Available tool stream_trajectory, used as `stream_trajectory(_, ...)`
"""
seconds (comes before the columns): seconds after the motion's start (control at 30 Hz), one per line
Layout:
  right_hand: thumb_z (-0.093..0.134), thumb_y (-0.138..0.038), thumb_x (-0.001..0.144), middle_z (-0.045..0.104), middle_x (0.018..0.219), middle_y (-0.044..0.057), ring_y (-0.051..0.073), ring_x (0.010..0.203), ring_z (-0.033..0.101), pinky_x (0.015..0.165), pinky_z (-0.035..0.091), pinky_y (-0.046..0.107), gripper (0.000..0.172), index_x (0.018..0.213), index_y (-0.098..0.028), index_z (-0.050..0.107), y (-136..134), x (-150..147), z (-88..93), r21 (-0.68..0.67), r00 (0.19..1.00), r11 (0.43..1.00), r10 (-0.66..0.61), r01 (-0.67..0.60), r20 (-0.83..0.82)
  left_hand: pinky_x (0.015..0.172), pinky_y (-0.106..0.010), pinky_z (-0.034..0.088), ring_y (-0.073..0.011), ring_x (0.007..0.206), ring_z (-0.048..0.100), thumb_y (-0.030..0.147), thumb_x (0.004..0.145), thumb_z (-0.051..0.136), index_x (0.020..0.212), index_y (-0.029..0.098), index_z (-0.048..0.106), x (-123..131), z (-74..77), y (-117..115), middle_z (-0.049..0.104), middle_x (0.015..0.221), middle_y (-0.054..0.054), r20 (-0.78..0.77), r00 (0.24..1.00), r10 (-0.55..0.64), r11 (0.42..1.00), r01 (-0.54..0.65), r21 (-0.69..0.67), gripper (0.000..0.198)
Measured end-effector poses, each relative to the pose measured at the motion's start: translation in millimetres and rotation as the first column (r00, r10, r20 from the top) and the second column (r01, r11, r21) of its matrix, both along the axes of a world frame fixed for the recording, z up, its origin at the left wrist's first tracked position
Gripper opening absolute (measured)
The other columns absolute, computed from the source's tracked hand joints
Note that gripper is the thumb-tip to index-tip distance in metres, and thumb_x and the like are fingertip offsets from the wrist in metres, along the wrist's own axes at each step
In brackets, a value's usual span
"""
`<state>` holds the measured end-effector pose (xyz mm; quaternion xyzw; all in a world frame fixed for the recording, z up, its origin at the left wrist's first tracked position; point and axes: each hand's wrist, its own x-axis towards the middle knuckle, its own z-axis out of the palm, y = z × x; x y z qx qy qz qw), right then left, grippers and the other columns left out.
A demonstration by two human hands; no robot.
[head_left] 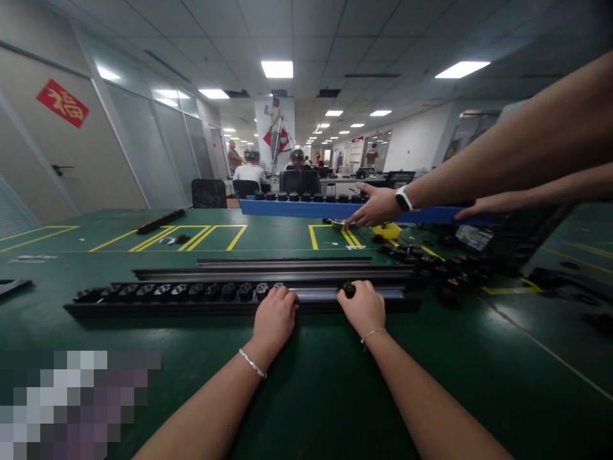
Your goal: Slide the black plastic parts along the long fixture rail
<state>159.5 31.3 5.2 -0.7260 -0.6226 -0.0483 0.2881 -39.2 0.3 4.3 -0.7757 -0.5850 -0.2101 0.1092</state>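
A long black channel rail (191, 310) lies across the green table in front of me. Small black round parts (195, 291) stand in a row along its left half. My left hand (276, 313) rests on the rail at the end of that row, fingers curled over it; what they grip is hidden. Pinched in my right hand (363, 308) is a single small black part (348, 291), held just above the bare right stretch of the rail. More black rails (268, 275) lie parallel behind.
Another person's hands (378, 203) hold a long blue tray (287, 207) of black parts above the table's far side. Loose black parts (454, 271) are piled at right, near a yellow container (387, 230). Another dark rail (160, 221) lies at far left.
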Motion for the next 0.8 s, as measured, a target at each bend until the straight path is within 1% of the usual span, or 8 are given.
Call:
stream_trajectory(0.2,0.047,-0.037,0.077,0.059,0.089,0.007,0.019,0.084,0.055,0.077,0.035,0.031,0.026,0.083,-0.017,0.061,0.2,1.2,0.5,-0.001,1.0,1.0,0.01,-0.01,-0.003,0.08,-0.031,0.04,-0.0187,0.088,0.049,0.02,0.084,0.049,0.093,0.022,0.059,-0.6,0.1,0.5,0.058,0.094,-0.004,0.003,1.0,-0.011,1.0,0.011,-0.011,0.014)
stream_trajectory(0.37,0.046,-0.038,0.076,0.059,0.088,0.007,0.019,0.084,0.055,0.076,0.035,0.031,0.026,0.082,-0.017,0.061,0.8,2.0,-0.1,0.0,1.0,1.0,0.009,-0.009,0.007,0.08,-0.031,0.04,-0.0183,0.088,0.049,0.019,0.083,0.049,0.092,0.022,0.06,0.4,1.5,0.0,0.058,0.093,-0.004,-0.01,1.0,0.003,1.0,-0.003,-0.024,0.014)
stream_trajectory(0.8,0.045,-0.037,0.076,0.058,0.088,0.007,0.02,0.085,0.055,0.077,0.036,0.031,0.027,0.084,-0.017,0.061,2.4,3.3,-1.4,0.0,1.0,1.0,0.012,-0.012,-0.012,0.078,-0.03,0.04,-0.0184,0.088,0.049,0.019,0.083,0.05,0.092,0.022,0.06,-0.3,0.0,0.4,0.058,0.093,-0.003,-0.012,1.0,-0.004,1.0,0.004,0.002,0.014)
